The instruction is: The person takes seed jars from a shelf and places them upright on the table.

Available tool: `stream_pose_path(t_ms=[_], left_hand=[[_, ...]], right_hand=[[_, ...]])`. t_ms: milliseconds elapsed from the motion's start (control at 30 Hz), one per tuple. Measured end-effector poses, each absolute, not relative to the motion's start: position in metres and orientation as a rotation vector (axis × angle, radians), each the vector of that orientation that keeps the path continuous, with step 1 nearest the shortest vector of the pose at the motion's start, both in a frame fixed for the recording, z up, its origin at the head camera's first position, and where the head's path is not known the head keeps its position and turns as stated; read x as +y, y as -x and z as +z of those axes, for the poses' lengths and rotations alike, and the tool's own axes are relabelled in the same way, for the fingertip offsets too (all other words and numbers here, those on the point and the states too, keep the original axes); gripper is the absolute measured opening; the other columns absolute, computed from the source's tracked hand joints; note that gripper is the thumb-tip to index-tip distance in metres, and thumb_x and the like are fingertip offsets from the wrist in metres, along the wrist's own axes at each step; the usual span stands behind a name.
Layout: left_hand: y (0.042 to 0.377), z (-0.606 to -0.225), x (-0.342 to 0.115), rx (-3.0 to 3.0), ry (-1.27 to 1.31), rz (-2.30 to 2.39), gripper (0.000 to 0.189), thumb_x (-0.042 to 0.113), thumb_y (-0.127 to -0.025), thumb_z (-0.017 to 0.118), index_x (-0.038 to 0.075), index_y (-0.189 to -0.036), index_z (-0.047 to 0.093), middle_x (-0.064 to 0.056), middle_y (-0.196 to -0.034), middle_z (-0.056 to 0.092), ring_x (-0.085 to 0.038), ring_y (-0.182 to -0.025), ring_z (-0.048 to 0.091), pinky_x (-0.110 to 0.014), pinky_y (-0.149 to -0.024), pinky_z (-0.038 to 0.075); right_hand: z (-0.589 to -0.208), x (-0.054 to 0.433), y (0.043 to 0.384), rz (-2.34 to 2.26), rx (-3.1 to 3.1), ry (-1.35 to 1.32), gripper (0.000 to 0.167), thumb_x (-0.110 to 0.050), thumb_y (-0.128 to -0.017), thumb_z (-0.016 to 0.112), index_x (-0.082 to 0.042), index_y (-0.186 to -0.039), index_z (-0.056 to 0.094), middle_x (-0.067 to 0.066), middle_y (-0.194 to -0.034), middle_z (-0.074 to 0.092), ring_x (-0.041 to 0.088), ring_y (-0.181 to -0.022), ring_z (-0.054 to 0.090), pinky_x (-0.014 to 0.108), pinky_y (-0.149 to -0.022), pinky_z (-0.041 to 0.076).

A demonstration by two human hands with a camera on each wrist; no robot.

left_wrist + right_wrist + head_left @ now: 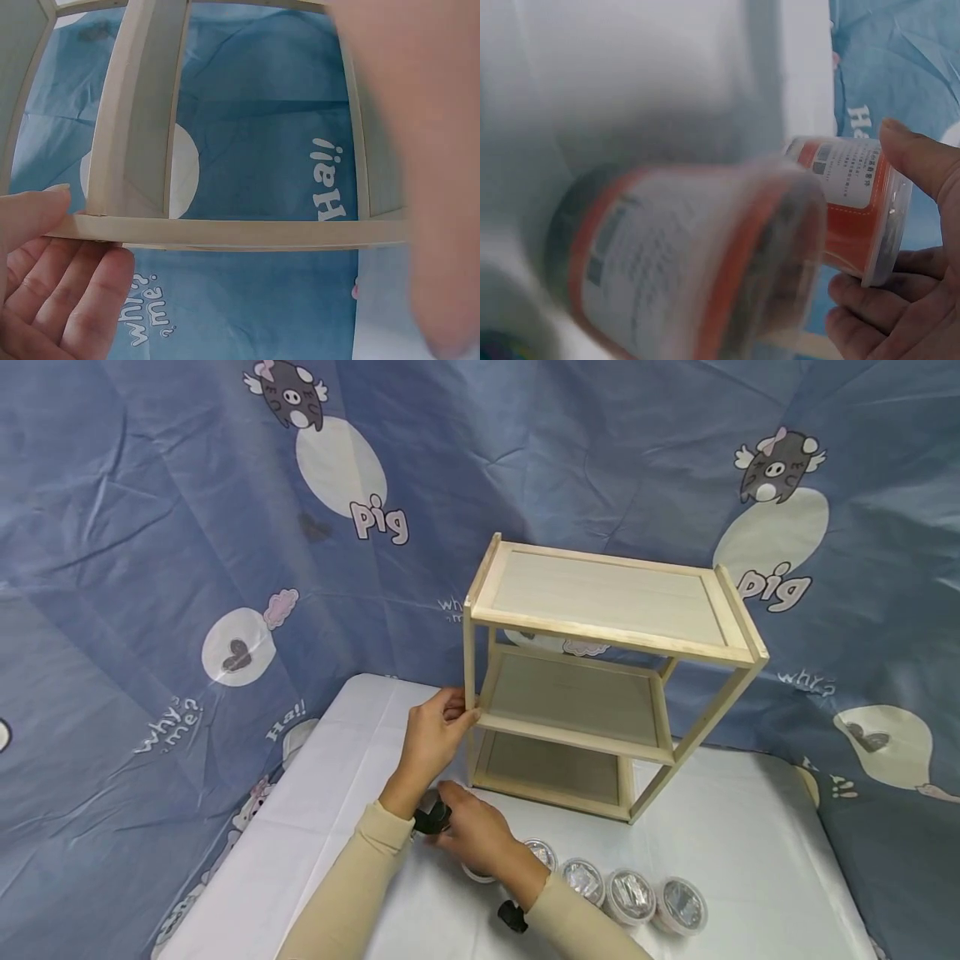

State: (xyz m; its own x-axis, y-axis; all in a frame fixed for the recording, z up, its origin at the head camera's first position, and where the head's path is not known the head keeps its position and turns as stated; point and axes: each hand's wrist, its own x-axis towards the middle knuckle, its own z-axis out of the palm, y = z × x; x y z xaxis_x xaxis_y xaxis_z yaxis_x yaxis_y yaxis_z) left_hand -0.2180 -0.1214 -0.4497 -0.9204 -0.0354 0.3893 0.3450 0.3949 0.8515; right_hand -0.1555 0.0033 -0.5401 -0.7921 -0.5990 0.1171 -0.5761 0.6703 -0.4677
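A light wooden three-tier rack [607, 597] stands on the white-covered table. My left hand [435, 735] grips its front left post at the middle shelf; in the left wrist view the thumb lies on one side of the post [247, 232] and the fingers curl under the other. Lower and to the right, my right hand [480, 835] holds a clear plastic tub [844, 202] with an orange and white label, thumb and fingers around its lid end. Another labelled tub [682, 262], blurred, is close to the right wrist camera. In the head view the held tub is mostly hidden.
Several lidded tubs [630, 896] stand in a row on the table [757, 835], right of my right forearm, one partly under it. A blue patterned cloth [187, 510] hangs behind and beside the table. My forearms come close together in front of the rack.
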Motion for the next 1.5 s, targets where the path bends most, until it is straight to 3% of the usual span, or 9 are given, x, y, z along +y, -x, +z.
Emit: stream_pose_path(t_ms=[233,467,867,1167,1500], left_hand=[[0.218,-0.449,-0.121,-2.313,0.287,-1.531,0.023,0.010,-0.095,0.080,0.002,-0.116,0.073,-0.012,-0.106,0.077,-0.022,-0.098,0.075,-0.032,-0.083,0.063],[0.219,-0.450,-0.121,-2.315,0.278,-1.519,0.022,0.010,-0.095,0.079,0.002,-0.115,0.073,-0.012,-0.105,0.077,-0.021,-0.096,0.076,-0.032,-0.082,0.063],[0.218,-0.450,-0.123,-2.310,0.272,-1.503,0.021,0.010,-0.096,0.079,0.002,-0.114,0.073,-0.012,-0.106,0.077,-0.022,-0.097,0.076,-0.033,-0.083,0.063],[0.215,-0.450,-0.126,-2.339,0.269,-1.480,0.022,0.011,-0.096,0.079,0.002,-0.115,0.073,-0.013,-0.108,0.076,-0.022,-0.099,0.075,-0.035,-0.084,0.063],[0.213,-0.447,-0.124,-2.362,0.268,-1.467,0.021,0.014,-0.098,0.078,0.004,-0.115,0.072,-0.011,-0.108,0.076,-0.023,-0.102,0.074,-0.037,-0.086,0.063]], right_hand=[[-0.550,-0.003,0.147,-0.693,2.870,1.126,0.063,-0.039,-0.083,0.091,-0.014,-0.134,0.064,-0.002,-0.127,0.067,0.013,-0.113,0.066,0.029,-0.089,0.058],[-0.556,-0.005,0.143,-0.504,2.925,1.255,0.067,-0.046,-0.083,0.089,-0.010,-0.135,0.065,0.004,-0.128,0.068,0.018,-0.119,0.065,0.043,-0.109,0.051],[-0.560,0.000,0.139,-0.369,2.903,1.182,0.070,-0.055,-0.085,0.085,-0.008,-0.133,0.064,0.007,-0.126,0.069,0.020,-0.123,0.064,0.042,-0.115,0.046],[-0.557,0.001,0.134,-0.302,2.878,1.166,0.078,-0.053,-0.086,0.085,-0.002,-0.140,0.061,0.010,-0.139,0.063,0.021,-0.135,0.056,0.052,-0.117,0.041],[-0.550,0.002,0.132,-0.260,2.866,1.123,0.081,-0.052,-0.085,0.086,-0.001,-0.142,0.060,0.011,-0.144,0.061,0.023,-0.142,0.049,0.052,-0.122,0.035]])
